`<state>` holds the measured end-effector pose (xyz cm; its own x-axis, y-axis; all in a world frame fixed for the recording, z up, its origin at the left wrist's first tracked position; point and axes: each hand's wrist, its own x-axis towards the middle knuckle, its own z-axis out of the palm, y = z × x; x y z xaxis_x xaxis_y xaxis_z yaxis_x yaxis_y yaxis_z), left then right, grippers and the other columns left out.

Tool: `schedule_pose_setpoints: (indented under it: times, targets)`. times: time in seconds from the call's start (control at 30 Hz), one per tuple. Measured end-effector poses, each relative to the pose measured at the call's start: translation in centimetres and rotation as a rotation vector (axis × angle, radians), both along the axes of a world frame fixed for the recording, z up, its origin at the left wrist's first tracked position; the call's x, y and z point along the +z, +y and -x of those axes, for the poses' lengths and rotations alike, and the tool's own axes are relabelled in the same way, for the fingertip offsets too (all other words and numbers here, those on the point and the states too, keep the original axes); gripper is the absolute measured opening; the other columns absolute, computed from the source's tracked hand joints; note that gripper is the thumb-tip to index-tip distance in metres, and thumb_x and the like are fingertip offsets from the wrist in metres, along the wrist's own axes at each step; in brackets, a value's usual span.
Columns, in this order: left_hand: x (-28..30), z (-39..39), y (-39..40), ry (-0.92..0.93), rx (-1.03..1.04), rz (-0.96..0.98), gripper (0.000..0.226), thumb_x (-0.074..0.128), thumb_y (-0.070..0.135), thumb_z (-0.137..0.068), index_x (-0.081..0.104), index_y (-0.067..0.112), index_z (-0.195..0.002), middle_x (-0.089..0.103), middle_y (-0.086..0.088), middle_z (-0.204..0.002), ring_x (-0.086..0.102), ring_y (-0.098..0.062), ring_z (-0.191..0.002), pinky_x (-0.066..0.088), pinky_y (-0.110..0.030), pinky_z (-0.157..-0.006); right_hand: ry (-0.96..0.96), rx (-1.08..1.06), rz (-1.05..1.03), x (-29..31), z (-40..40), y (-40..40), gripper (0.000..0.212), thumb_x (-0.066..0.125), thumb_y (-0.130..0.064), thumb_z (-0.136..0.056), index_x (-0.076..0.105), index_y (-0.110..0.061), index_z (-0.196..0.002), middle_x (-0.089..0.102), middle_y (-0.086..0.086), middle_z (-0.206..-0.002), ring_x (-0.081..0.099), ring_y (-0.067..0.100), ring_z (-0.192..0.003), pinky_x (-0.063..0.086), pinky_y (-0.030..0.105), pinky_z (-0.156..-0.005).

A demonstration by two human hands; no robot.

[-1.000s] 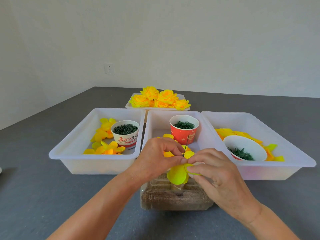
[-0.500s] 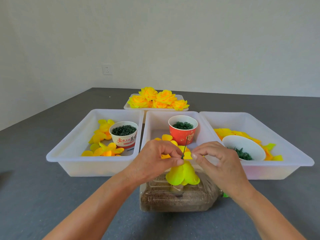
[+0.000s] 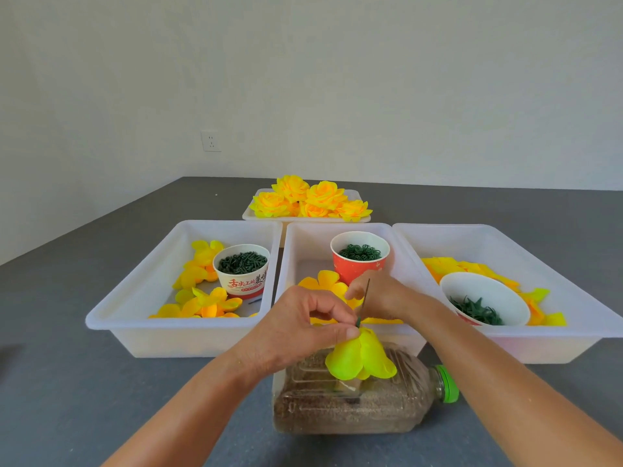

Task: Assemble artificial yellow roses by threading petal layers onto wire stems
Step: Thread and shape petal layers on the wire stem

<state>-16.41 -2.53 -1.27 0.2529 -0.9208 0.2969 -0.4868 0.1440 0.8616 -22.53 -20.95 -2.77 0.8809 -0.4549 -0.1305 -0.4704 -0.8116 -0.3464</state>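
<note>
My left hand (image 3: 303, 328) pinches the top of a yellow petal bud (image 3: 362, 358), which hangs upside down on a thin wire stem (image 3: 366, 294). The wire stands upright out of a sand-filled plastic bottle (image 3: 354, 409) lying on its side. My right hand (image 3: 387, 298) reaches behind the wire into the middle tray (image 3: 293, 251), its fingertips at a loose yellow petal layer (image 3: 323, 281). Whether it grips the layer is hidden from me.
A red cup (image 3: 359, 256) of green rings stands in the middle tray. The left tray (image 3: 135, 311) holds petal layers and a white cup (image 3: 242, 267) of green parts. The right tray (image 3: 573, 298) holds petals and a white bowl (image 3: 485, 301). Finished roses (image 3: 310, 200) fill a back tray.
My right hand let go of the bud and moved up and back into the middle tray. The petals now hang folded down on the wire, held by my left hand alone.
</note>
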Motion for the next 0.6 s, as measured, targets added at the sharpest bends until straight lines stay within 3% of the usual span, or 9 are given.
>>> schedule_pose_setpoints:
  times: [0.03,0.1,0.23,0.3,0.4,0.6]
  targets:
    - [0.0,0.0,0.0,0.001,-0.004,-0.002,0.008,0.074,0.006,-0.076,0.071,0.013,-0.074,0.068,0.01,-0.078,0.063,0.0,-0.078,0.046,-0.014,-0.076,0.095,0.039,0.077,-0.1,-0.5,0.2,0.01,0.07,-0.018,-0.08,0.067,-0.016,-0.089,0.061,0.004,-0.094,0.055,0.022,-0.095,0.042,0.025,-0.073]
    - [0.1,0.0,0.0,0.002,-0.009,-0.001,0.01,0.074,0.006,-0.076,0.071,0.015,-0.073,0.068,0.007,-0.079,0.063,-0.002,-0.078,0.047,-0.016,-0.076,0.195,0.066,0.158,-0.4,-1.0,0.5,0.024,0.059,-0.013,-0.085,0.052,-0.023,-0.064,0.051,0.002,-0.073,0.046,0.019,-0.084,0.032,0.022,-0.057]
    - [0.0,0.0,0.1,0.009,-0.016,0.01,0.011,0.074,0.005,-0.076,0.071,0.015,-0.072,0.068,0.007,-0.076,0.063,-0.005,-0.076,0.05,-0.019,-0.075,0.156,0.074,0.245,-0.7,-1.1,0.5,0.03,0.056,-0.004,-0.083,0.053,-0.019,-0.057,0.057,0.007,-0.08,0.049,0.018,-0.079,0.032,0.019,-0.053]
    - [0.0,-0.1,0.1,0.015,-0.02,0.01,0.011,0.074,0.005,-0.076,0.071,0.015,-0.072,0.068,0.007,-0.076,0.063,-0.005,-0.076,0.049,-0.018,-0.075,0.086,0.038,0.213,-0.6,-0.9,0.4,0.018,0.058,0.001,-0.081,0.069,-0.01,-0.071,0.068,0.01,-0.089,0.057,0.02,-0.083,0.041,0.021,-0.064]
    - [0.0,-0.1,0.0,0.025,-0.029,0.01,0.012,0.073,0.004,-0.076,0.071,0.015,-0.072,0.068,0.01,-0.075,0.063,-0.005,-0.076,0.049,-0.018,-0.075,-0.042,-0.092,0.098,0.0,0.0,-0.1,0.022,0.062,0.008,-0.077,0.072,-0.002,-0.094,0.069,0.013,-0.104,0.06,0.017,-0.09,0.042,0.021,-0.075]
    - [-0.1,-0.1,0.0,0.026,-0.031,0.024,0.012,0.073,0.005,-0.076,0.071,0.016,-0.073,0.068,0.011,-0.075,0.063,-0.005,-0.076,0.049,-0.018,-0.075,0.181,-0.109,0.188,0.6,1.8,-0.4,0.028,0.062,-0.012,-0.084,0.066,-0.003,-0.11,0.064,0.011,-0.116,0.06,0.025,-0.107,0.047,0.03,-0.086]
